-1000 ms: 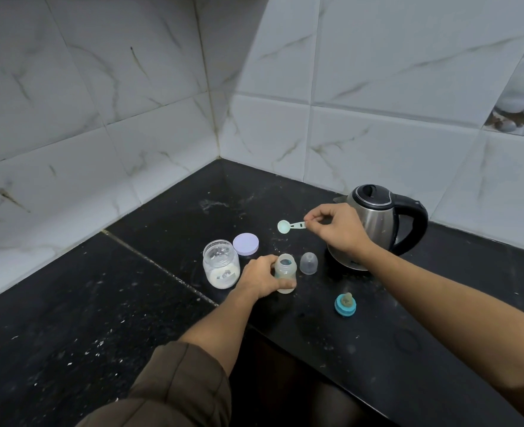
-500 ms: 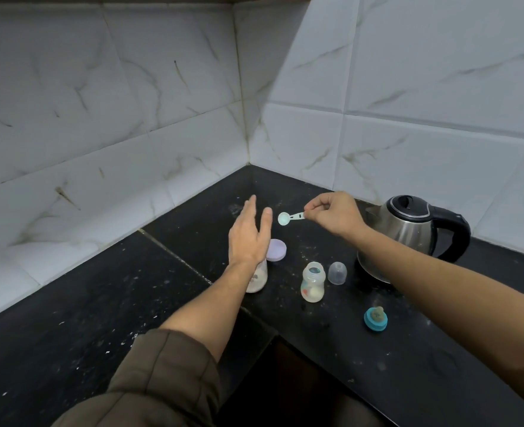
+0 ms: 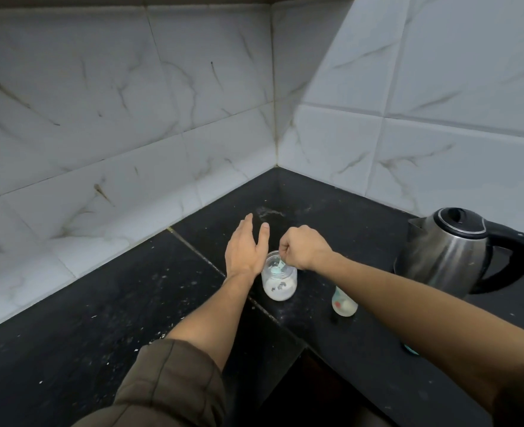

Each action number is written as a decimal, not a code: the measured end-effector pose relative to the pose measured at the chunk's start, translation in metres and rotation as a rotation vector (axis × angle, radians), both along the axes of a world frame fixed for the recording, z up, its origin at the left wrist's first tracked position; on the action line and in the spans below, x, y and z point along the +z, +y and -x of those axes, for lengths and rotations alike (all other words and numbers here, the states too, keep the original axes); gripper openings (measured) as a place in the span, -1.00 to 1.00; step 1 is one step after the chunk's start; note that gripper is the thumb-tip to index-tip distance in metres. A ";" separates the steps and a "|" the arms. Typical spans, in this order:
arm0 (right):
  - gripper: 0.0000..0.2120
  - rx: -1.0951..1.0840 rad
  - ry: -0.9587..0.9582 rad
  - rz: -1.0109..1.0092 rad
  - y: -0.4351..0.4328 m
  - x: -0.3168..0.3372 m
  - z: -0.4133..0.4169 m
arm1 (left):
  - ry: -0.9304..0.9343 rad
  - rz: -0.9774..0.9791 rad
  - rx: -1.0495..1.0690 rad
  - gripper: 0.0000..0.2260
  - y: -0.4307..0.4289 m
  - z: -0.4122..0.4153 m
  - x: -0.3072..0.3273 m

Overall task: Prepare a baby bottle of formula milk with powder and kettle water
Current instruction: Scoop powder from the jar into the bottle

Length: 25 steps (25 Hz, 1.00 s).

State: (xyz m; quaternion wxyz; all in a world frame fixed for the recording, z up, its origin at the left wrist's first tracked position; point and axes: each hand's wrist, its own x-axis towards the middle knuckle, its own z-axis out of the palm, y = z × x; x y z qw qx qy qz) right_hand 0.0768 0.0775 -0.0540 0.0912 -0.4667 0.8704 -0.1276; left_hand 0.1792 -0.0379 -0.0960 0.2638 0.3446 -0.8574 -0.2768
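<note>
Head view, looking down at a black stone countertop set in a corner of white marbled wall tiles.

1. Left hand: flat, fingers straight and close together, thumb set slightly apart, holding nothing. It is raised beside the left rim of the powder jar; whether its heel touches the rim cannot be told. An olive-brown sleeve covers the upper part of this arm.
2. Right hand: curled into a fist directly over the jar mouth, fingers pinching the handle of a pale green measuring scoop. The scoop bowl sits inside the jar, below the rim.
3. Powder jar: clear, upright, open, with white powder in its lower part. It stands on the countertop near the centre of the view.
4. Baby bottle: upright on the countertop to the right of the jar, apart from it. Its upper part is hidden behind the right forearm.
5. Steel electric kettle: black lid shut, black handle pointing right, standing well to the right of the bottle.
6. A teal object shows at the lower edge of the right forearm; most of it is hidden
</note>
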 end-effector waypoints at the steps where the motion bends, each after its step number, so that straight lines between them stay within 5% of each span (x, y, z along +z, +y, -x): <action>1: -0.81 0.011 0.017 -0.024 -0.002 -0.003 -0.001 | -0.010 -0.001 -0.014 -0.43 -0.001 0.001 -0.001; 16: -0.81 0.052 0.093 0.017 0.003 0.007 0.010 | -0.055 -0.010 -0.078 -0.44 -0.005 0.026 -0.006; 25: -0.81 -0.351 0.042 0.298 0.075 0.037 0.069 | 0.021 0.077 -0.241 -0.49 0.045 0.063 0.015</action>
